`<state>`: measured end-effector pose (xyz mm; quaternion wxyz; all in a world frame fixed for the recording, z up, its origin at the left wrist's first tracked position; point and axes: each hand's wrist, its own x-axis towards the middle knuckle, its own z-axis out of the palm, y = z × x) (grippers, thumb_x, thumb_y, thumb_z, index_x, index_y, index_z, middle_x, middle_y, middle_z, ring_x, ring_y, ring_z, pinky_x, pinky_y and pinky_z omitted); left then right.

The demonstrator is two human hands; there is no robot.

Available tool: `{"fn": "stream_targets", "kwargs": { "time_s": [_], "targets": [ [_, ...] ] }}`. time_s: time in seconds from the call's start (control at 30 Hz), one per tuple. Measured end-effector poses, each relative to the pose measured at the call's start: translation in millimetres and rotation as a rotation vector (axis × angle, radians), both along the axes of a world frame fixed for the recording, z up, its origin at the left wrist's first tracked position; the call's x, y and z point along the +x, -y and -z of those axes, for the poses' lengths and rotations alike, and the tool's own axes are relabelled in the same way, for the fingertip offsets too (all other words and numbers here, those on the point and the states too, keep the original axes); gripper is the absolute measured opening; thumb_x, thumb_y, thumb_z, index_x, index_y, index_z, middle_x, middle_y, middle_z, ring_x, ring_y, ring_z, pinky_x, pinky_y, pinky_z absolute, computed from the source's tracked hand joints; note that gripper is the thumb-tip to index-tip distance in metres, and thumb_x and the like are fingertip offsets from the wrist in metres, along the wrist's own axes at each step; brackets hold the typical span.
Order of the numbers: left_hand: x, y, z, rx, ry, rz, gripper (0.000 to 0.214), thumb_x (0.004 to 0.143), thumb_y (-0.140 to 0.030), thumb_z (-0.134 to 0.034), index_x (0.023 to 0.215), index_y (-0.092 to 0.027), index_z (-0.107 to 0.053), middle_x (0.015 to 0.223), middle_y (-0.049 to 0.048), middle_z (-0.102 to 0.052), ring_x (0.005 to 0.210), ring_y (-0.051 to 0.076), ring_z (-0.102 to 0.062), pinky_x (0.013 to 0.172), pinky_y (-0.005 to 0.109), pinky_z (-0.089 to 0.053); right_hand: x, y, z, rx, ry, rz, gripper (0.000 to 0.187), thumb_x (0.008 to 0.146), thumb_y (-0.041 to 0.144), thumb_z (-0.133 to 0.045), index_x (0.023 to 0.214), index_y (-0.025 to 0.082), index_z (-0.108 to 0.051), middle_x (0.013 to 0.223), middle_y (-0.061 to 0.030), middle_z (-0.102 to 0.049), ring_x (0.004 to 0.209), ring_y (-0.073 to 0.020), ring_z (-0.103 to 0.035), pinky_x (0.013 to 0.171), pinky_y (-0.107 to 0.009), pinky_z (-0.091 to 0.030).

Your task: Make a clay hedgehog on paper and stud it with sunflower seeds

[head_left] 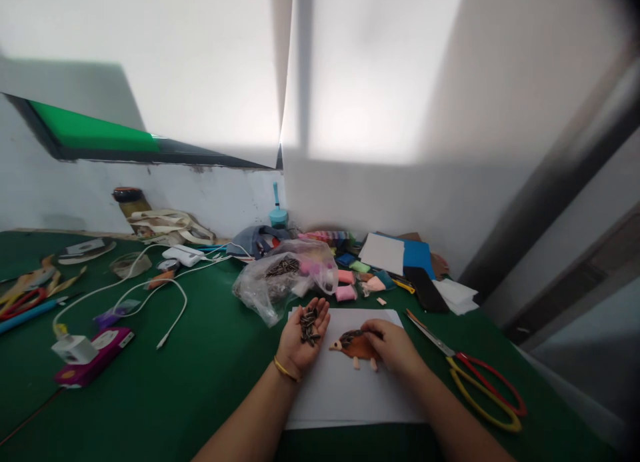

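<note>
My left hand (297,350) is palm up and slightly cupped, holding a small heap of dark striped sunflower seeds (309,327). Against the upper right of a flat brown clay hedgehog (361,347) rests my right hand (394,345), thumb and fingers drawn together; whatever lies between the fingertips is hidden. The hedgehog has a pale pointed snout with a dark eye, two pale feet, and several seeds (351,337) set along its upper back. It lies on a stack of white paper (350,399).
Behind the paper is a clear plastic bag (273,285) of seeds, near pink clay packs (346,293). Large scissors (480,382) lie open at right, beside a black phone (425,289). Left are a purple power strip (95,359) and a white cable (183,312).
</note>
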<state>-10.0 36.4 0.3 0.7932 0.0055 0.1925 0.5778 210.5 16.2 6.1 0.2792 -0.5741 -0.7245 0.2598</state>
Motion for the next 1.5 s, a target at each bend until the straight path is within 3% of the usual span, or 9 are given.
{"fn": "stream_targets", "kwargs": {
  "time_s": [0.3, 0.5, 0.67, 0.8, 1.1, 1.5],
  "targets": [
    [1, 1, -0.4, -0.002, -0.016, 0.002, 0.025, 0.089, -0.025, -0.042, 0.099, -0.010, -0.060, 0.114, 0.0166, -0.060, 0.117, 0.026, -0.051, 0.091, 0.039, -0.047, -5, 0, 1.2, 0.109, 0.103, -0.043, 0.020, 0.077, 0.020, -0.046, 0.080, 0.021, -0.066, 0.085, -0.0038, -0.063, 0.086, -0.0180, -0.057, 0.077, -0.028, -0.041],
    [1, 1, 1.0, 0.002, -0.010, 0.010, 0.025, 0.089, -0.025, -0.042, 0.100, -0.011, -0.060, 0.114, 0.0163, -0.060, 0.116, 0.025, -0.051, 0.092, 0.040, -0.047, -6, 4, 3.0, 0.008, -0.068, 0.020, 0.023, 0.082, 0.027, -0.038, 0.086, 0.022, -0.061, 0.082, -0.0020, -0.063, 0.058, -0.0137, -0.058, 0.056, -0.026, -0.043],
    [1, 0, 2.3, 0.006, -0.010, 0.014, 0.026, 0.089, -0.026, -0.043, 0.100, -0.010, -0.060, 0.113, 0.0164, -0.061, 0.115, 0.025, -0.052, 0.091, 0.039, -0.048, -3, 2, 3.5, 0.010, -0.109, 0.049, 0.022, 0.077, 0.025, -0.044, 0.083, 0.022, -0.065, 0.086, -0.0038, -0.066, 0.074, -0.0183, -0.063, 0.064, -0.028, -0.047],
    [1, 0, 1.9, 0.005, -0.009, 0.018, 0.026, 0.089, -0.026, -0.042, 0.101, -0.011, -0.060, 0.113, 0.0160, -0.061, 0.113, 0.025, -0.053, 0.089, 0.039, -0.049, -3, 2, 3.1, -0.025, -0.085, 0.031, 0.024, 0.075, 0.021, -0.044, 0.086, 0.022, -0.065, 0.085, -0.0024, -0.068, 0.065, -0.0162, -0.062, 0.061, -0.027, -0.046],
    [1, 1, 1.5, 0.001, -0.013, 0.006, 0.024, 0.089, -0.025, -0.044, 0.098, -0.010, -0.060, 0.113, 0.0167, -0.061, 0.114, 0.025, -0.052, 0.090, 0.038, -0.048, -12, 5, -0.4, 0.130, 0.214, -0.009, 0.021, 0.080, 0.019, -0.045, 0.085, 0.021, -0.066, 0.085, -0.0041, -0.064, 0.084, -0.0184, -0.059, 0.074, -0.028, -0.041],
    [2, 0, 4.1, 0.022, -0.006, 0.026, 0.025, 0.089, -0.026, -0.044, 0.098, -0.011, -0.061, 0.111, 0.0156, -0.062, 0.114, 0.025, -0.053, 0.091, 0.039, -0.048, -17, 6, 0.8, 0.251, 0.287, -0.117, 0.022, 0.085, 0.016, -0.044, 0.084, 0.019, -0.066, 0.082, -0.0054, -0.062, 0.083, -0.0176, -0.055, 0.077, -0.027, -0.040]
  ]
}}
